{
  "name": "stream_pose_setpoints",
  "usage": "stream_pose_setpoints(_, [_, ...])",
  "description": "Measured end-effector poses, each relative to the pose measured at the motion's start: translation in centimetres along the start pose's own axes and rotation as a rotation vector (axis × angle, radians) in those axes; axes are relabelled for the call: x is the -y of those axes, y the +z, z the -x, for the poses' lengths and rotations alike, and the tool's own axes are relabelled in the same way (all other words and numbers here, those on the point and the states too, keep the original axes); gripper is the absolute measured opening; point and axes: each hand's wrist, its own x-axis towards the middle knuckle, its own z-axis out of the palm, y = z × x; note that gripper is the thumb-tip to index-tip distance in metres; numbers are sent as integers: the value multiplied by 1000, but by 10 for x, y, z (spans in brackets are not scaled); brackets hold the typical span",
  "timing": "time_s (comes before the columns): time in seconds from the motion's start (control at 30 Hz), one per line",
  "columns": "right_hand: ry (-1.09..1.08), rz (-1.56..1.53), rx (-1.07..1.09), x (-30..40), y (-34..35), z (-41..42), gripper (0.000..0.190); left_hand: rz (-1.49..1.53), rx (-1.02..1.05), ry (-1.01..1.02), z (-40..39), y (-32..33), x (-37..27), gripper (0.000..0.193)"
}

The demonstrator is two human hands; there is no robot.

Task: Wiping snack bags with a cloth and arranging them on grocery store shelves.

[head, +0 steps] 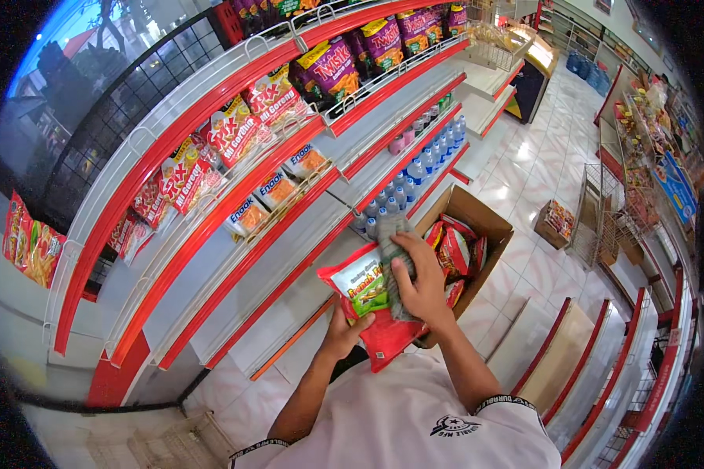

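A red, white and green bag of French fries snack is held in front of my chest. My left hand grips its lower left edge, with the thumb on the front. In my right hand is a grey cloth, pressed flat against the right part of the bag and hiding some of its print. Just beyond my right hand stands an open cardboard box. Inside it lie several red snack bags like the one I hold.
Red-edged shelves curve along the left, bearing noodle snack bags, purple snack bags and water bottles. Another French fries snack bag is at far left. A small carton sits on the tiled floor; wire baskets stand beside it.
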Motion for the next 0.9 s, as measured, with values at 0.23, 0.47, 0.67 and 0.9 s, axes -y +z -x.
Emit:
stream_pose_setpoints(0.23, [-233, 289, 250, 2, 29, 57, 53, 295, -227, 27, -18, -11, -10, 77])
stream_pose_setpoints(0.47, [-258, 242, 344, -14, 18, 69, 57, 350, -259, 87, -15, -12, -24, 79])
stream_pose_setpoints(0.67, [102, -102, 63, -39, 9, 34, 49, 353, -121, -135, -2, -5, -9, 80])
stream_pose_setpoints(0.9, [-114, 185, 298, -42, 45, 80, 55, 406, -338, -90, -7, -46, 20, 70])
